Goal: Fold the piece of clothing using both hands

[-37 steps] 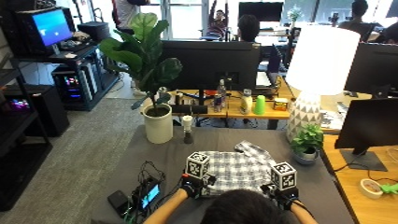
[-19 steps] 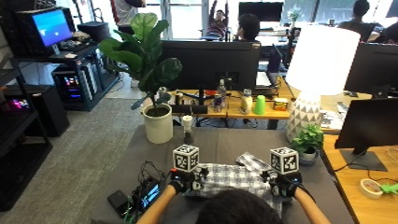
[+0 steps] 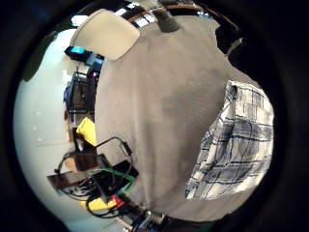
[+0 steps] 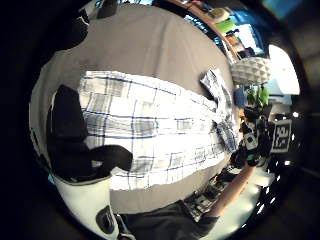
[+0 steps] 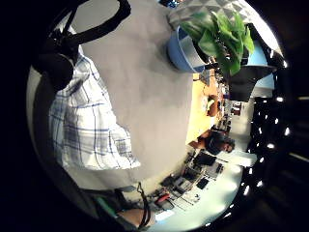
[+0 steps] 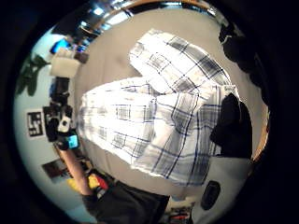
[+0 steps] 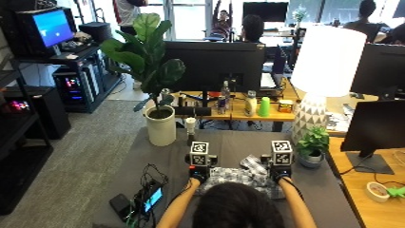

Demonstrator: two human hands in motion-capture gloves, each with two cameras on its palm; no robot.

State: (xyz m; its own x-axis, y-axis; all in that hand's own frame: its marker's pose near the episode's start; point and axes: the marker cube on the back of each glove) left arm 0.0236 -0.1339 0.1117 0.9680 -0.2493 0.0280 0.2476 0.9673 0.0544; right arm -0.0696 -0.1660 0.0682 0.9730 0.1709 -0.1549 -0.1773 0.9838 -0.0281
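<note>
A white shirt with blue plaid [image 7: 239, 175] lies on the grey table [image 7: 164, 156], partly hidden by the person's head. My left hand [image 7: 198, 174] is at its left edge and my right hand [image 7: 280, 174] at its right edge. In the left thumb side palm view, black fingers [image 4: 70, 135] curl over the shirt's [image 4: 150, 125] near side edge. In the right thumb side palm view, a black finger [image 6: 229, 121] pinches the shirt [image 6: 154, 107], which is bunched and doubled over there. The shirt's edge [image 3: 236, 140] and a corner [image 5: 82, 125] show in the little finger views.
A white pot with a large plant [image 7: 160, 129] stands at the table's back left. A small plant in a blue pot [image 7: 311, 153] and a white lamp [image 7: 317, 90] stand at the right. Devices and cables [image 7: 142, 199] lie at the front left.
Both hands have moved away from the person across the table and a little apart, and the shirt between them now lies more bunched.
</note>
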